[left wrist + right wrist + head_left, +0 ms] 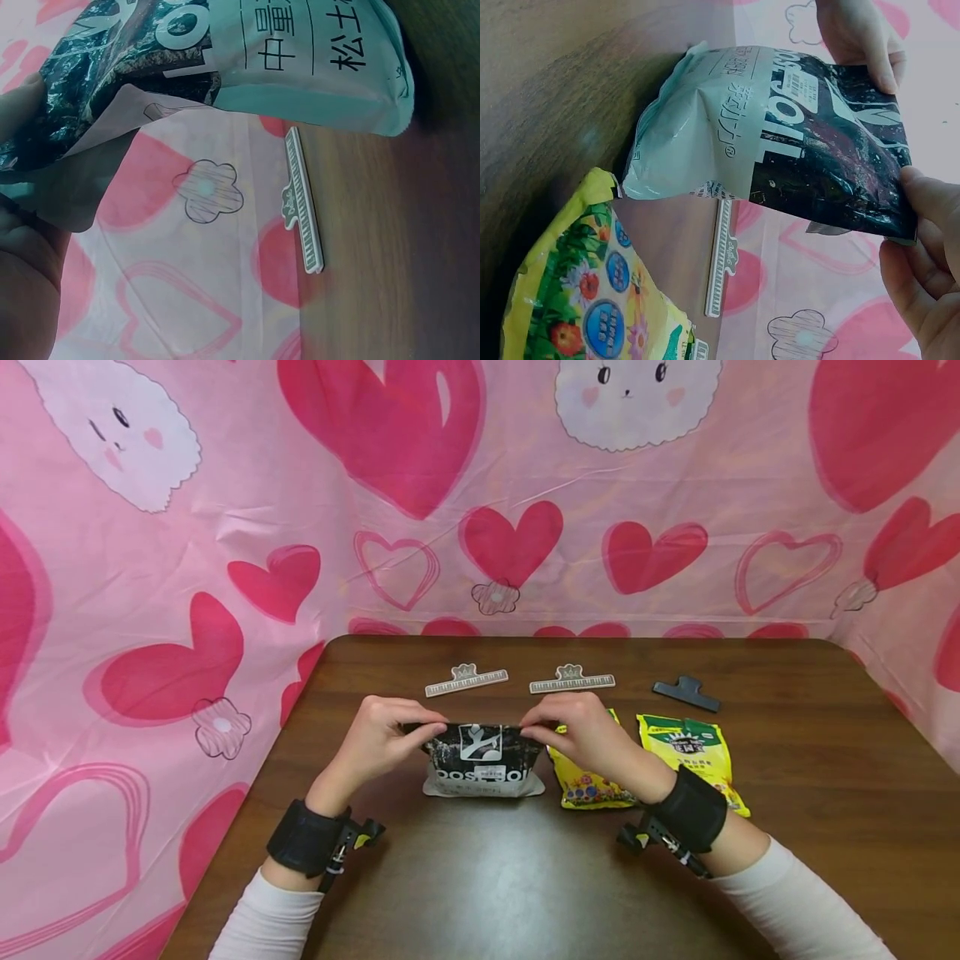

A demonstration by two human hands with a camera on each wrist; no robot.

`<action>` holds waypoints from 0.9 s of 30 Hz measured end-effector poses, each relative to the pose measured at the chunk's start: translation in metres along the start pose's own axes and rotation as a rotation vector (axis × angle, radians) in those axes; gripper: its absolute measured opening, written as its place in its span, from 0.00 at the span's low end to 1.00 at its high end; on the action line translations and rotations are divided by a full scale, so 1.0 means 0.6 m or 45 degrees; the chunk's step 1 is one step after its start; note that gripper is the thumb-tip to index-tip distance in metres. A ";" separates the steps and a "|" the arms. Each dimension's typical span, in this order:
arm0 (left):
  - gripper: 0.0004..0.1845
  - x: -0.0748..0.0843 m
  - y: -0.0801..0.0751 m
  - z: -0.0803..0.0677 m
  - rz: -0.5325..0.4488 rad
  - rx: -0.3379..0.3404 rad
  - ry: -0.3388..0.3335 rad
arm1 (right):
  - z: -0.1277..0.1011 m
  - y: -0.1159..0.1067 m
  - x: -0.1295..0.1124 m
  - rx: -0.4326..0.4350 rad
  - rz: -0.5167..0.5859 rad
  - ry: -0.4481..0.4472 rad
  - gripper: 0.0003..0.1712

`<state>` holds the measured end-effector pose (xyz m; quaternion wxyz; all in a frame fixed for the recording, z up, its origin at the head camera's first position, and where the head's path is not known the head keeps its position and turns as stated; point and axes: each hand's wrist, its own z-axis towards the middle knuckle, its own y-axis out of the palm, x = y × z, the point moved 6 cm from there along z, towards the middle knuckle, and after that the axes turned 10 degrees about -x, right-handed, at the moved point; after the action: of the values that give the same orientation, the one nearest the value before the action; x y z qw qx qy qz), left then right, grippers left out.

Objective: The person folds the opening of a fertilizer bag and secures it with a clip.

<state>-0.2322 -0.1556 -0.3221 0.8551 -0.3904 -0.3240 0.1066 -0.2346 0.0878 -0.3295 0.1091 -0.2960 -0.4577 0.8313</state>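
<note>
left hand (375, 735): pinches the top-left corner of the black soil bag (483, 760), thumb and fingers closed on its folded upper edge; palm largely out of frame in the left wrist view.
black soil bag: stands near mid-table (487, 893), pale base down on the wood, dark top edge up between both hands; long axis of that top edge runs left to right. white lettering on the front is partly covered by fingers and hard to read.
two white ruler-shaped clips (466, 680) (572, 680): lie flat behind the bag, apart from it.
right hand (588, 735): pinches the bag's top-right corner, fingers curled over the edge.
yellow flower packet (588, 785): flat, just right of the bag, partly hidden under the right hand.
green-yellow packet (690, 752): flat, further right, lower end hidden by the wrist strap.
black clip (686, 692): behind that packet.
</note>
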 end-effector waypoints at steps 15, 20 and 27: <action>0.06 -0.025 -0.003 -0.019 -0.089 0.037 -0.099 | -0.020 -0.008 0.017 -0.041 0.058 0.088 0.08; 0.06 -0.024 -0.004 -0.020 -0.091 0.047 -0.097 | -0.022 -0.008 0.020 -0.037 0.065 0.098 0.08; 0.08 -0.018 -0.008 -0.018 -0.084 0.070 -0.045 | -0.022 -0.004 0.018 0.000 0.040 0.060 0.06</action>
<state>-0.2339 -0.1700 -0.3289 0.8628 -0.3539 -0.3486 0.0940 -0.2358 0.1031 -0.3370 0.1066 -0.3227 -0.4504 0.8256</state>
